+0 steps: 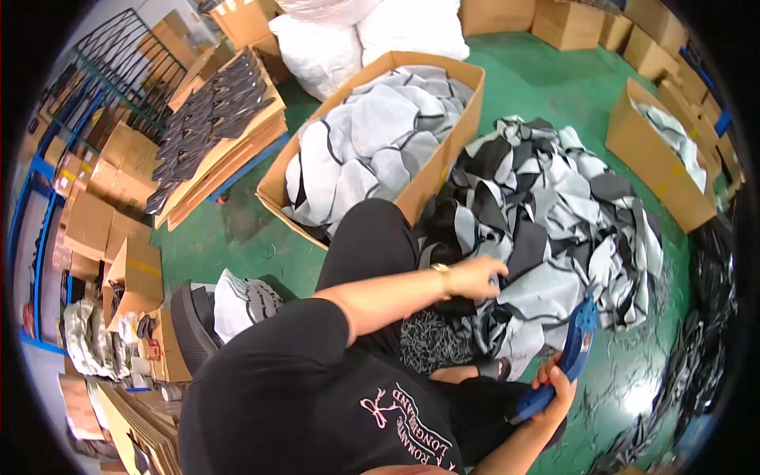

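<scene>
My left hand (475, 278), with a gold-coloured band at the wrist, is over the near left side of a big heap of grey and black fabric pieces (546, 190). Its fingers are curled in at the edge of a light grey fabric piece (542, 291), which they seem to pinch. In my right hand (556, 389) is a blue hand-held power tool that looks like electric scissors (576, 348). The fingers wrap round its handle, and its head points away from me, by the right end of the grey piece. The exact contact there is too small to tell.
Thin dark trimmings (435, 340) lie by my legs on the green floor (522, 75). A large open carton (447, 162) full of grey pieces stands ahead, another carton (653, 146) at right. White sacks (412, 32) are behind; stacked cardboard (265, 123) with black pieces is at left.
</scene>
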A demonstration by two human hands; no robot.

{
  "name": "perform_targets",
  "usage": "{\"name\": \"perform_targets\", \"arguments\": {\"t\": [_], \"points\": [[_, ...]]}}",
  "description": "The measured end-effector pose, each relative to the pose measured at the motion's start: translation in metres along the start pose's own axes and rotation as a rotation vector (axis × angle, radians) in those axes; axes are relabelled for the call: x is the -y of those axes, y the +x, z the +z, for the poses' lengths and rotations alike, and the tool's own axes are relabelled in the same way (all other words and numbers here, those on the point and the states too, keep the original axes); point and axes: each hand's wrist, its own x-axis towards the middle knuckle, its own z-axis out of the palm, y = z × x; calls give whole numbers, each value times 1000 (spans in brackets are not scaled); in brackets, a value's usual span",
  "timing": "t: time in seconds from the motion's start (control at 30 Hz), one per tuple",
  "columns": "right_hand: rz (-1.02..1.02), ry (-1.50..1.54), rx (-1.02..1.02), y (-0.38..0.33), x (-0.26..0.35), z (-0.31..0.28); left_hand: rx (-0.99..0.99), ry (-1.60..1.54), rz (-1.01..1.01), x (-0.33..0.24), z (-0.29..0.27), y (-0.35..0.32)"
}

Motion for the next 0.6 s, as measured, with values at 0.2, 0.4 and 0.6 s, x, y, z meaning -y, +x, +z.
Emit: {"name": "perform_targets", "arguments": {"t": [0.2, 0.4, 0.6], "points": [[31, -24, 3, 5, -1, 6, 357, 656, -270, 47, 66, 17], [38, -63, -18, 2, 2, -8, 41, 496, -361, 53, 54, 14], [62, -138, -12, 6, -5, -3, -395, 37, -370, 29, -11, -2]]}}
